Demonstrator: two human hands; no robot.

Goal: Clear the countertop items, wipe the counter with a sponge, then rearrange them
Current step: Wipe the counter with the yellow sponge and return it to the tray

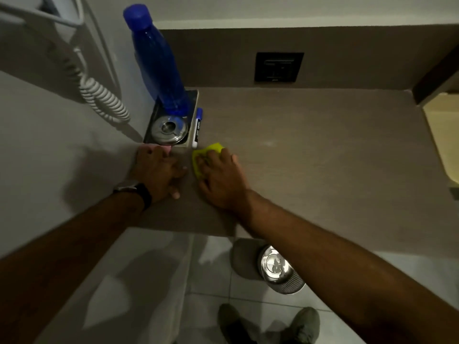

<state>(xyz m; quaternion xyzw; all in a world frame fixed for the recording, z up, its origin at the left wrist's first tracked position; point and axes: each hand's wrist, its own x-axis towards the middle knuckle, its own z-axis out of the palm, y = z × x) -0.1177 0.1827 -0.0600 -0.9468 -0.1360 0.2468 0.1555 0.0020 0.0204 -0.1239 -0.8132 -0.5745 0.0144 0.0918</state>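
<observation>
Wiping step, judged: right hand (221, 175) flat and open, pressing yellow sponge (207, 155) on bench (323, 150) beside marker (197, 127); left hand (159, 170) curled on something pink; bottle (159, 63) on tray (191, 125), likely next to lift.

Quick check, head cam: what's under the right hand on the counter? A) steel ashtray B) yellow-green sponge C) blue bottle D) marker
B: the right hand lies flat on the yellow-green sponge, pressing it to the counter; the marker lies beside the tray, which holds the blue bottle and the steel ashtray.
</observation>
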